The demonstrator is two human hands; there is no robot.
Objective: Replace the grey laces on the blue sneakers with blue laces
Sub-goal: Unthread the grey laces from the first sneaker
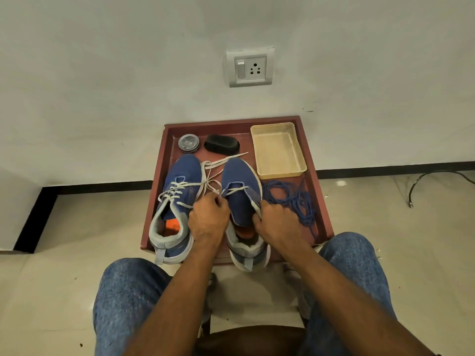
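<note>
- Head view, right sneaker (240, 186): blue knit upper, white sole, grey heel collar and pull tab, orange insole showing; toe points to the wall, heel overhangs the near edge of the tray (320, 191). Most eyelets are bare; grey lace (223, 160) crosses only the top rows, its loose ends trailing toward the toe.
- Left hand (209, 217): fingers curled, pinching the grey lace at the sneaker's inner edge.
- Right hand (276, 218): clenched round the sneaker's outer collar edge.
- Left sneaker (177, 201): same make, just beside the first, grey lacing loosened but threaded.
- Blue laces (293, 199): tangled loose heap on the tray floor, right of the held sneaker.
- Beige plastic tub (279, 150): far right corner of the tray.
- Round polish tin (189, 143) and black brush (221, 143): side by side along the tray's far edge.
- Wall socket (250, 67): above the tray.
- Person's knees in blue jeans (123, 291): either side, near edge.
</note>
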